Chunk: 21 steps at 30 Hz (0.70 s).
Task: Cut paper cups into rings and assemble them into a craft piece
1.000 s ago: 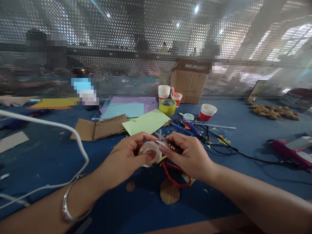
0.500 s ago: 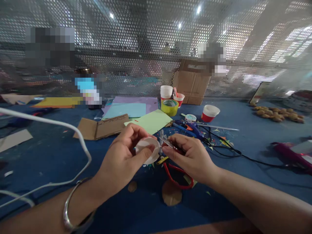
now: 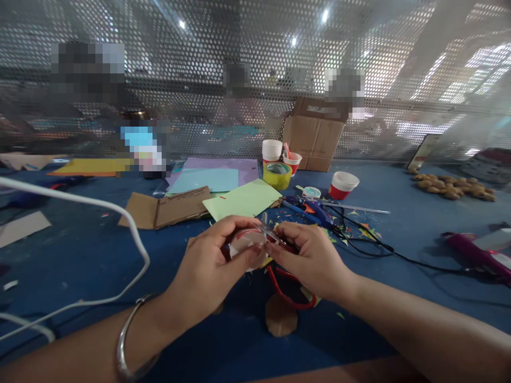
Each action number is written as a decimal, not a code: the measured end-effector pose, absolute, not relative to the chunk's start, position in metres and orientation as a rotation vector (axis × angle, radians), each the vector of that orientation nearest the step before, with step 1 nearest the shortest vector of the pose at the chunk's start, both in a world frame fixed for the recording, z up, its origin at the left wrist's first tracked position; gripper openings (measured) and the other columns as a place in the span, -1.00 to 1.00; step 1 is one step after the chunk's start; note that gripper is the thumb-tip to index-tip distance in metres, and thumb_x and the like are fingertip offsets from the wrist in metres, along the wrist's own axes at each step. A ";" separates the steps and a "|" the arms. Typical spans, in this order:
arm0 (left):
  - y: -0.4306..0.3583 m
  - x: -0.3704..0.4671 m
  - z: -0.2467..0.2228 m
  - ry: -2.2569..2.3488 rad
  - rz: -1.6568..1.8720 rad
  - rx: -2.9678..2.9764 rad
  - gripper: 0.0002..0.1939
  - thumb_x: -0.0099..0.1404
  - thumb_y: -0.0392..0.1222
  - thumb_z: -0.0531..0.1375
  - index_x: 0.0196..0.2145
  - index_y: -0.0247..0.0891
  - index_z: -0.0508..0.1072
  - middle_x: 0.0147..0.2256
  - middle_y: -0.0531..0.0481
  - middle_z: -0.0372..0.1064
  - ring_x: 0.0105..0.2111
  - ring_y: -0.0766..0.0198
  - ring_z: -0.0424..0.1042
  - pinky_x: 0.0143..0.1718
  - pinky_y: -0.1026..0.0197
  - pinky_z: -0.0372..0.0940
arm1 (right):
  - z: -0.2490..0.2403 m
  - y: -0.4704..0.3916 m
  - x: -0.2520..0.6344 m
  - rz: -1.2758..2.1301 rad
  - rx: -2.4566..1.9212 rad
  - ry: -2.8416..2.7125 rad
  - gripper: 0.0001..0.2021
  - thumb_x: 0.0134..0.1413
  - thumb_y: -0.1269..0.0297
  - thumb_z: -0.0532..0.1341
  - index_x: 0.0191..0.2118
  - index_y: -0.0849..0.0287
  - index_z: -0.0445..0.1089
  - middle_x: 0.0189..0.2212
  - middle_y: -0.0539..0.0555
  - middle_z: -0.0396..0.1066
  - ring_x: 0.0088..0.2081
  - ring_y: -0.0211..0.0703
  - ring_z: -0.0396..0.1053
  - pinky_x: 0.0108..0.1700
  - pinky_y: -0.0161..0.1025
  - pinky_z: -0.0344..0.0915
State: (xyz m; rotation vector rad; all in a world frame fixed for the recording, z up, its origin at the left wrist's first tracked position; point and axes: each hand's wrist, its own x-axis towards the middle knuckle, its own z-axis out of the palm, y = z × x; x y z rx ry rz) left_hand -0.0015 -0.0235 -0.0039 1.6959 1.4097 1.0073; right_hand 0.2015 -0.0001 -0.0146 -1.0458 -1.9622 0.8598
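My left hand [image 3: 209, 268] is closed around a small white paper cup piece [image 3: 242, 244] with some red on its rim, thumb pressed across its round face. In my right hand [image 3: 317, 258] is a pair of scissors [image 3: 272, 232]; their metal blades point left and meet the edge of the cup piece. The fingers hide most of the scissors' handle. Below my right hand a red looped handle [image 3: 293, 303] lies on the table. A round cardboard disc [image 3: 281, 317] lies partly under that loop.
Coloured paper sheets [image 3: 243, 198] and folded cardboard [image 3: 181, 207] lie ahead. Behind stand a yellow tape roll [image 3: 277, 176], a red-and-white paper cup [image 3: 343, 186] and a cardboard box [image 3: 313, 141]. A blue glue gun [image 3: 317, 211] rests among scraps. A white cable [image 3: 133, 229] crosses the left side.
The cup piece and my left hand have moved slightly right and down, closer to the scissors. The cup piece has turned so its red rim shows. My right hand has barely moved.
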 end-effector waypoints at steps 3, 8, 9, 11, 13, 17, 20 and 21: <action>-0.022 -0.002 -0.007 1.424 0.981 1.748 -0.72 0.30 0.01 0.36 -0.06 -0.07 0.58 -0.15 0.03 0.65 -0.17 0.07 0.61 -0.15 0.10 0.42 | -0.016 0.001 0.200 0.821 -1.055 -1.959 -0.74 0.20 0.32 0.23 -0.50 0.15 0.22 -0.58 -0.15 0.08 -0.50 -0.35 0.02 -0.47 -0.36 -0.03; -0.019 -0.002 -0.011 1.292 0.987 1.624 -0.75 0.31 0.03 0.37 -0.15 -0.13 0.54 -0.21 0.00 0.63 -0.16 0.07 0.61 -0.11 0.08 0.43 | -0.017 0.004 0.201 0.824 -1.089 -1.951 -0.75 0.21 0.29 0.24 -0.48 0.16 0.26 -0.56 -0.14 0.13 -0.48 -0.34 0.07 -0.45 -0.35 0.01; -0.018 -0.002 -0.011 1.272 0.995 1.581 -0.73 0.31 0.03 0.37 -0.13 -0.13 0.53 -0.20 0.00 0.62 -0.17 0.09 0.60 -0.12 0.09 0.44 | -0.016 0.004 0.202 0.826 -1.090 -1.954 -0.76 0.22 0.28 0.24 -0.47 0.16 0.28 -0.55 -0.13 0.15 -0.48 -0.34 0.08 -0.44 -0.35 0.02; -0.016 -0.004 -0.011 1.261 1.020 1.504 -0.70 0.33 0.04 0.36 -0.08 -0.13 0.49 -0.19 0.00 0.60 -0.19 0.13 0.59 -0.13 0.12 0.44 | -0.014 0.004 0.205 0.817 -1.090 -1.968 -0.78 0.24 0.25 0.26 -0.43 0.16 0.32 -0.54 -0.13 0.17 -0.48 -0.34 0.10 -0.43 -0.35 0.03; -0.014 -0.007 -0.011 1.259 1.060 1.463 -0.67 0.36 0.05 0.34 -0.01 -0.10 0.45 -0.16 0.02 0.56 -0.17 0.15 0.58 -0.12 0.15 0.44 | -0.011 0.003 0.208 0.792 -1.087 -1.998 -0.76 0.27 0.15 0.28 -0.36 0.16 0.37 -0.53 -0.13 0.20 -0.48 -0.34 0.11 -0.43 -0.35 0.04; -0.011 -0.015 -0.012 1.318 1.116 1.529 -0.59 0.41 0.09 0.28 0.11 -0.05 0.37 -0.04 0.00 0.46 -0.07 0.13 0.57 -0.06 0.13 0.45 | -0.008 0.001 0.212 0.789 -1.081 -2.084 -0.69 0.37 -0.02 0.24 -0.23 0.15 0.41 -0.52 -0.12 0.25 -0.51 -0.33 0.14 -0.44 -0.34 0.05; -0.012 -0.018 -0.010 1.416 1.148 1.633 -0.52 0.39 0.12 0.29 0.16 -0.03 0.32 -0.03 0.00 0.43 -0.08 0.09 0.58 -0.12 0.12 0.48 | -0.009 0.002 0.212 0.737 -1.100 -2.147 -0.69 0.42 0.03 0.18 -0.30 0.13 0.34 -0.52 -0.11 0.24 -0.51 -0.32 0.13 -0.42 -0.31 0.02; -0.012 -0.018 -0.009 1.439 1.168 1.670 -0.51 0.38 0.11 0.30 0.16 -0.03 0.31 -0.04 0.00 0.43 -0.10 0.10 0.58 -0.16 0.13 0.48 | -0.010 0.003 0.212 0.713 -1.110 -2.167 -0.68 0.42 0.03 0.17 -0.32 0.13 0.30 -0.52 -0.10 0.24 -0.51 -0.31 0.12 -0.42 -0.30 0.01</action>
